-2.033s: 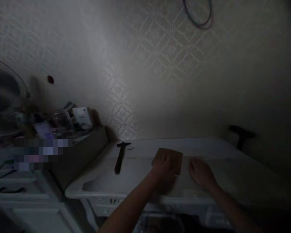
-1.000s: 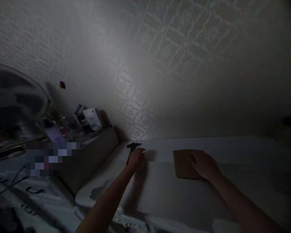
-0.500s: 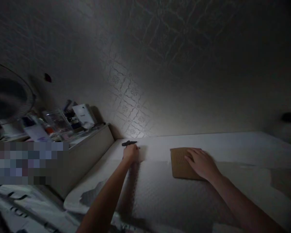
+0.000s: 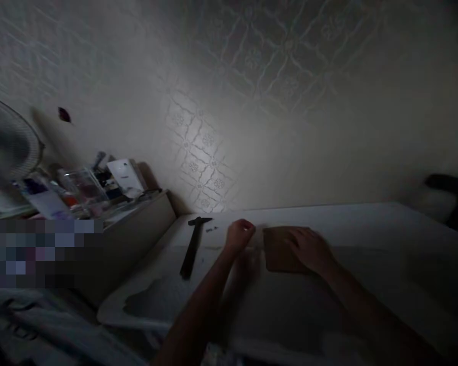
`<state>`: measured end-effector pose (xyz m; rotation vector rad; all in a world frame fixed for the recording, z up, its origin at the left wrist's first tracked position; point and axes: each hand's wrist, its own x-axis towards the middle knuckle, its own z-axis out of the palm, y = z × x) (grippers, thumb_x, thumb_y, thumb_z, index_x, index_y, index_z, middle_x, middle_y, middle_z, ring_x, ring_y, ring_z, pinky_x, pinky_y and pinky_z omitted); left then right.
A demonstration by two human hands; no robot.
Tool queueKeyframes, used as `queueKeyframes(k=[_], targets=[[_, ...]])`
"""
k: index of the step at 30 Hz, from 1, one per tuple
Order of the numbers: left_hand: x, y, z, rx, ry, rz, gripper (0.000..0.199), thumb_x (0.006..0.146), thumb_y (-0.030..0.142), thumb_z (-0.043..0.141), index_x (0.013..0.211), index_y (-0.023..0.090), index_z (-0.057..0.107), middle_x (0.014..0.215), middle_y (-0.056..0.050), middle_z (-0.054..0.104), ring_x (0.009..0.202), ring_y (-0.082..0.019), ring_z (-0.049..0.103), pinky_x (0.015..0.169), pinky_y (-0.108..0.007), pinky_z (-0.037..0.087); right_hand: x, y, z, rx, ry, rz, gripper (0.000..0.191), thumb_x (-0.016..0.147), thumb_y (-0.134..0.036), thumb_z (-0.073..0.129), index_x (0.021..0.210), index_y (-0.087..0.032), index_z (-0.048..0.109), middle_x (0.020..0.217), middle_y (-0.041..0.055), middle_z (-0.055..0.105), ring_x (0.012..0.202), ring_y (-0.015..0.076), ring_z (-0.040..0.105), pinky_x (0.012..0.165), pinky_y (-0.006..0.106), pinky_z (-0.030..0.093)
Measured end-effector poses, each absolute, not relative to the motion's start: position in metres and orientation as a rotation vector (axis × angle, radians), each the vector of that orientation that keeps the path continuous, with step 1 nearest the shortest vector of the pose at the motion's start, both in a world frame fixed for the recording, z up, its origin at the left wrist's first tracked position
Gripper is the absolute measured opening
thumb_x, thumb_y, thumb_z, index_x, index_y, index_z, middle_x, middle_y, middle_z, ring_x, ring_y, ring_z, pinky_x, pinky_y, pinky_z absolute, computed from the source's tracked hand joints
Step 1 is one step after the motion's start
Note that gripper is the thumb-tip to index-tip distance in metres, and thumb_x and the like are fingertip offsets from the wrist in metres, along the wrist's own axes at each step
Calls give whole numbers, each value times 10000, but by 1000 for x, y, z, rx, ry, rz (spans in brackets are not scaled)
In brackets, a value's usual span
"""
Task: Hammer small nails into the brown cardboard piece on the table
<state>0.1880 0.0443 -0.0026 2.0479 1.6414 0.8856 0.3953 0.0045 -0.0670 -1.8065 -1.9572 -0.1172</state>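
A brown, flat, roughly square board point(image 4: 280, 254) lies on the white tabletop point(image 4: 347, 216). My right hand point(image 4: 311, 246) rests on its right part with the fingers spread. Just left of the board, my left hand point(image 4: 240, 235) is above the table, fingertips pinched together; anything between them is too small to make out. Further left lies a dark hammer point(image 4: 192, 251), its head toward the wall. A few tiny dark pieces point(image 4: 211, 230) sit between the hammer and my left hand.
On the left, a raised shelf point(image 4: 137, 208) holds a white box point(image 4: 125, 175), clear containers and other clutter. A fan point(image 4: 9, 142) stands at the far left. The patterned wall point(image 4: 290, 152) borders the table's back. Something dark point(image 4: 452, 185) is at the right edge.
My left hand has moved right, away from the hammer and toward the board, uncovering the hammer's handle and the tiny pieces. My right hand stays on the board. The view has shifted slightly.
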Motion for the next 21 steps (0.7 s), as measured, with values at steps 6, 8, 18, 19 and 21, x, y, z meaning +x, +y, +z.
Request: queueKeyframes(k=[6, 8, 18, 19, 21], targets=[[225, 28, -26, 1833, 1324, 1003, 114, 694, 167, 594, 746, 112, 679, 709, -38, 671, 661, -122, 601, 609, -191, 438, 399, 4, -67, -1761, -1976, -133, 383, 880, -354, 393, 1160, -177, 585, 1200, 107, 590, 1112, 256, 508, 944, 401, 386], [223, 30, -33, 1803, 1280, 1014, 117, 681, 162, 595, 744, 107, 676, 698, -36, 664, 643, -114, 589, 595, -186, 431, 400, 4, -67, -1757, -1979, -139, 394, 880, -361, 392, 1160, -165, 587, 1210, 113, 584, 1109, 259, 511, 939, 396, 393], [217, 29, -34, 1765, 1194, 930, 194, 708, 234, 589, 777, 103, 715, 725, -40, 672, 677, -135, 596, 623, -215, 449, 407, 6, -68, -1713, -2018, -46, 414, 861, -407, 433, 1183, -190, 578, 1245, 105, 564, 1158, 254, 482, 987, 410, 362], [217, 29, -34, 1752, 1195, 933, 198, 713, 242, 593, 776, 100, 716, 727, -45, 673, 668, -132, 594, 614, -211, 446, 407, 5, -67, -1719, -2029, -25, 435, 853, -431, 445, 1195, -192, 572, 1259, 105, 553, 1172, 257, 470, 993, 410, 355], [216, 28, -35, 1733, 1203, 936, 212, 726, 265, 596, 779, 98, 717, 729, -55, 675, 643, -127, 590, 594, -207, 441, 406, 2, -64, -1749, -2045, 15, 493, 830, -488, 473, 1219, -196, 556, 1285, 105, 529, 1204, 266, 439, 1004, 418, 338]])
